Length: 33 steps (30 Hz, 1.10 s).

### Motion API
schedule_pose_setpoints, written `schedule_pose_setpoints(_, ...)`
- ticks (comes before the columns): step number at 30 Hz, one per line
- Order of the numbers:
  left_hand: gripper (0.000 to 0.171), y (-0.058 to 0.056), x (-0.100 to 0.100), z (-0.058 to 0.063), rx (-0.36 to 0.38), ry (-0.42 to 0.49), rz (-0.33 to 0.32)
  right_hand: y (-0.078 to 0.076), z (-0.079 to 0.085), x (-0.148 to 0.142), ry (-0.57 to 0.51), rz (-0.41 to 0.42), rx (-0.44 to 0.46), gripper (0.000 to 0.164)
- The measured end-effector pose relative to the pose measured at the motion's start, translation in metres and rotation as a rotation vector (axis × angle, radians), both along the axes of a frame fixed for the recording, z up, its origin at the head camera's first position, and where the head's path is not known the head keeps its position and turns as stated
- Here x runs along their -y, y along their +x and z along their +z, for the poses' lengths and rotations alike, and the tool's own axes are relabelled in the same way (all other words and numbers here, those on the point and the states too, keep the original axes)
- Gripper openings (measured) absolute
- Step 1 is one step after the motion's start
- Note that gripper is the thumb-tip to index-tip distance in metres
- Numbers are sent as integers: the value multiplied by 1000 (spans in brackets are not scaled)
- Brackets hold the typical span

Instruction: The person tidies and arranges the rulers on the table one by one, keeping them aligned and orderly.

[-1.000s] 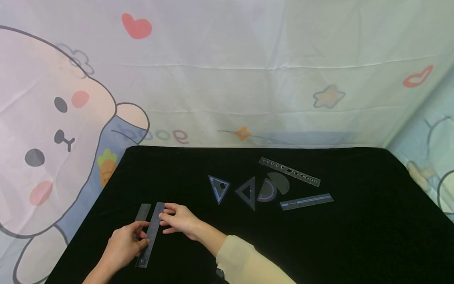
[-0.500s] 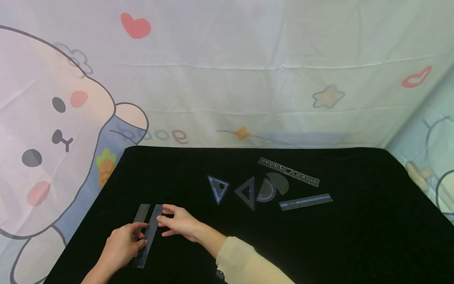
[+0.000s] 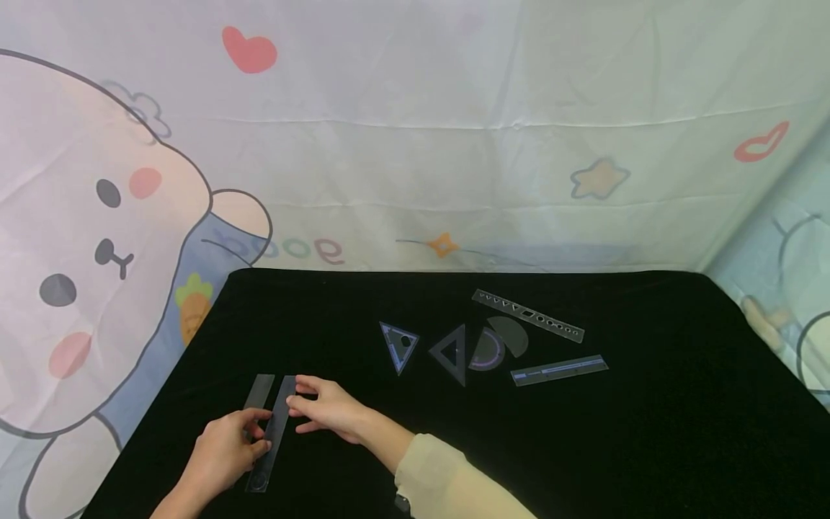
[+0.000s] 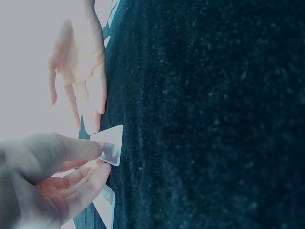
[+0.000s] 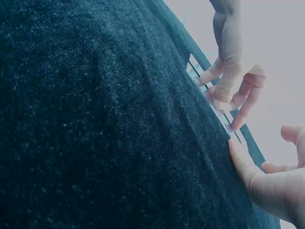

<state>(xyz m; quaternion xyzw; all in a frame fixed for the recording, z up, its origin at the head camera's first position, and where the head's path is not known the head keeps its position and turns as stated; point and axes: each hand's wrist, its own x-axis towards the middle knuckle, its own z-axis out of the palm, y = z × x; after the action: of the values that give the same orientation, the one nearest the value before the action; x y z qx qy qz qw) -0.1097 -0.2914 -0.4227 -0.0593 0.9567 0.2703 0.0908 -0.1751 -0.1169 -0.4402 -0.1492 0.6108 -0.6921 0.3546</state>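
Observation:
Two clear flat rulers lie side by side at the left of the black cloth in the head view, a left ruler (image 3: 261, 389) and a right ruler (image 3: 279, 422). My left hand (image 3: 223, 443) reaches over the left one, hiding its middle, and pinches the right ruler's near half between thumb and fingertips. In the left wrist view, that ruler's near corner (image 4: 113, 145) shows by the thumb. My right hand (image 3: 331, 411) touches the right ruler's far end with its fingertips, fingers loosely extended. From the right wrist, one fingertip (image 5: 233, 144) meets the end of the ruler.
Toward the back centre lie two set squares, a blue-marked one (image 3: 390, 339) and a plain one (image 3: 460, 360). Beside them are a protractor (image 3: 488, 351), a clear half-disc (image 3: 512, 335), a stencil ruler (image 3: 499, 300) and a blue-striped ruler (image 3: 560, 369). A printed curtain (image 3: 415, 166) hangs behind.
The right ruler has shifted very slightly left and toward me, with my right fingertips staying at its far end. My left hand keeps nearly the same place.

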Motion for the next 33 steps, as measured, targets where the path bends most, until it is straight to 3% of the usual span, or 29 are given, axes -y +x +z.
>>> schedule_pose_setpoints(9, 42, 0, 0, 1, 1, 3, 8, 3, -2, -5, 7, -17, -50, 51)
schedule_pose_setpoints(16, 35, -1, 0, 4, -109, -42, 0, 5, -1, -11, 35, -37, -138, 38)
schedule_pose_setpoints(26, 25, -9, -11, 7, -215, -30, 4, 2, 4, -32, 153, -104, -411, 20)
schedule_pose_setpoints(33, 20, -17, -26, 7, -281, 25, -19, -2, 6, -49, 176, -129, -514, 15)
